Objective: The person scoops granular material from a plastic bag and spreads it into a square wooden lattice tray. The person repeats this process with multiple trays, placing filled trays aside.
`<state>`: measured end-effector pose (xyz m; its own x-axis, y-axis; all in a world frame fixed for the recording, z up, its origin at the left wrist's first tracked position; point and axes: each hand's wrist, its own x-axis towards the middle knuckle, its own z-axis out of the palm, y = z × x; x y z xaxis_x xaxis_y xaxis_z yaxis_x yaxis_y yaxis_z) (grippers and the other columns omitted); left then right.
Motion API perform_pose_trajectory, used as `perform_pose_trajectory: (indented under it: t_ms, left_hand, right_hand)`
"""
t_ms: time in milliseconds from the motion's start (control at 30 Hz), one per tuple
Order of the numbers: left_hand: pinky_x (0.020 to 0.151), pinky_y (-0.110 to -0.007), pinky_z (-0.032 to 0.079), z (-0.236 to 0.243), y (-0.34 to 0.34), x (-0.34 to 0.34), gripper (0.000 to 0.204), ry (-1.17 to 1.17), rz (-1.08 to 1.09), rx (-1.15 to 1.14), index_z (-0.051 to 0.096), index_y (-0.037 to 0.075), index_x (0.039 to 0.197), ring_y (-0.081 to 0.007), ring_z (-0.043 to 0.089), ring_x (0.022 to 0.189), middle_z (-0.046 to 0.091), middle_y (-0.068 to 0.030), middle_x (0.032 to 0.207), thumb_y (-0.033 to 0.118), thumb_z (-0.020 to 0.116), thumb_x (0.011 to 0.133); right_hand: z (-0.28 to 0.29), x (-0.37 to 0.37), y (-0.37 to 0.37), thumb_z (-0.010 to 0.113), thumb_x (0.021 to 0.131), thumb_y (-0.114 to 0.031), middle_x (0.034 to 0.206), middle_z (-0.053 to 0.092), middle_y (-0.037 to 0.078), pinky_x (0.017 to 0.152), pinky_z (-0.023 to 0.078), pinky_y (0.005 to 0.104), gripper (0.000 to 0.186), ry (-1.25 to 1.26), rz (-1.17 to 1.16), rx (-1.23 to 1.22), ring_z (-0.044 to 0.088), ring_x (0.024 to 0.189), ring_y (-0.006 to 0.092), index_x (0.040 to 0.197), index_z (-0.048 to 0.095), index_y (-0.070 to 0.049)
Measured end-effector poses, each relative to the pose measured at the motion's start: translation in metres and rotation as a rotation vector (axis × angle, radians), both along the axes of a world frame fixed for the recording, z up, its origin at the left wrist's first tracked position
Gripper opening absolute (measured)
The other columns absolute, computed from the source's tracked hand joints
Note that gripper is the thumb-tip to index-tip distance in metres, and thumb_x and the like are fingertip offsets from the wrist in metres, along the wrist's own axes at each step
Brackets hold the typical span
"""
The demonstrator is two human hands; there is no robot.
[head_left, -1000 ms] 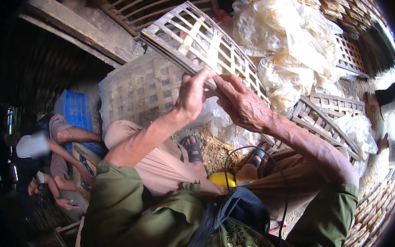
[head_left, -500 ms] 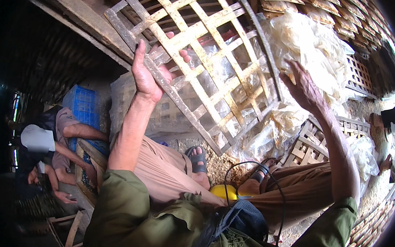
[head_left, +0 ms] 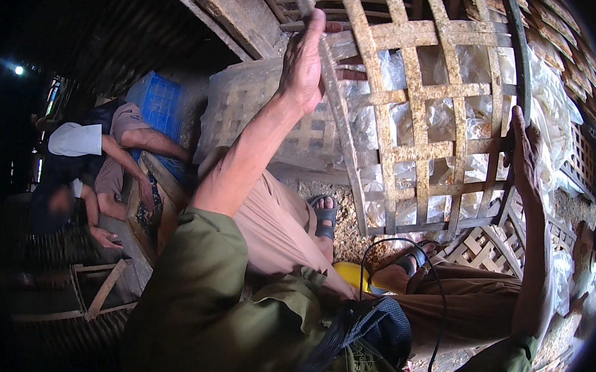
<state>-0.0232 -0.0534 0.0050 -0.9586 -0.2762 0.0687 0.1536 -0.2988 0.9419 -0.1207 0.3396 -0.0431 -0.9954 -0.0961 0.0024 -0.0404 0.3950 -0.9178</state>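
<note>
A woven bamboo lattice tray (head_left: 416, 98) with pale, speckled slats is held up in front of me, tilted, filling the upper middle and right of the view. My left hand (head_left: 305, 67) grips its left rim, thumb on the near side and fingertips showing through the gaps. At the right rim, my right hand (head_left: 524, 149) is closed on the frame, seen mostly edge-on. Behind the tray, crumpled clear plastic (head_left: 546, 85) shows through the openings, and a plastic-covered lattice (head_left: 242, 101) lies beyond my left forearm.
A co-worker (head_left: 75, 142) bends at the left beside a blue crate (head_left: 158, 109) and a wooden box (head_left: 148, 238). Stacked trays (head_left: 553, 24) fill the upper right; more lattice panels (head_left: 485, 252) lie lower right. My sandalled feet flank a yellow object (head_left: 350, 276) on the littered floor.
The tray has swung upright and moved right and up with my left hand. My right hand, off the tray half a second ago, has come onto its right rim.
</note>
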Motion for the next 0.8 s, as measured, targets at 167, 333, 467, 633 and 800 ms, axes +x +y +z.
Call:
perform_pose_trajectory:
  t_ms: [167,333,467,633,800]
  left_hand:
    - [0.091,-0.042,0.067,-0.009,-0.01,-0.001,0.032,0.232,-0.281,-0.275,0.051,0.0,0.135,-0.0258,0.073,0.109,0.067,-0.0188,0.127,0.012,0.061,0.107]
    - [0.078,-0.039,0.07,-0.005,0.003,0.005,0.032,0.084,-0.236,-0.354,0.053,0.0,0.121,-0.0232,0.075,0.097,0.07,-0.0181,0.107,0.028,0.06,0.108]
    - [0.061,-0.04,0.068,-0.008,-0.006,0.003,0.051,0.007,-0.135,-0.428,0.059,0.0,0.108,-0.0227,0.075,0.076,0.071,-0.0175,0.098,0.051,0.053,0.109]
    - [0.068,-0.032,0.062,-0.015,-0.006,0.005,0.024,0.136,-0.114,-0.566,0.061,-0.003,0.111,-0.0184,0.073,0.086,0.073,-0.0179,0.106,0.02,0.065,0.104]
    - [0.072,-0.033,0.06,-0.007,-0.008,0.001,0.015,-0.084,-0.081,-0.718,0.063,-0.001,0.109,-0.0154,0.072,0.083,0.074,-0.0131,0.097,0.013,0.066,0.102]
  right_hand:
    - [0.014,0.002,-0.002,0.059,0.1,-0.068,0.059,0.051,-0.002,0.045,0.039,0.0261,0.061,0.009,-0.117,0.034,0.046,0.047,0.007,0.075,0.052,-0.013]
    - [0.012,-0.006,0.013,0.058,0.1,-0.07,0.058,0.049,-0.001,0.046,0.041,0.0271,0.064,0.027,-0.126,0.065,0.047,0.048,0.008,0.073,0.051,-0.012]
    - [0.006,-0.008,0.016,0.057,0.102,-0.067,0.061,0.05,-0.001,0.043,0.042,0.0272,0.06,0.008,-0.063,0.043,0.048,0.048,0.0083,0.08,0.053,-0.012]
    - [0.015,0.002,0.005,0.06,0.102,-0.063,0.062,0.052,-0.001,0.042,0.043,0.0263,0.054,0.037,-0.055,-0.031,0.05,0.048,0.008,0.086,0.055,-0.011]
    - [0.012,0.0,0.011,0.061,0.103,-0.061,0.063,0.048,-0.003,0.039,0.042,0.0259,0.051,0.018,-0.024,-0.082,0.049,0.048,0.0077,0.088,0.053,-0.012]
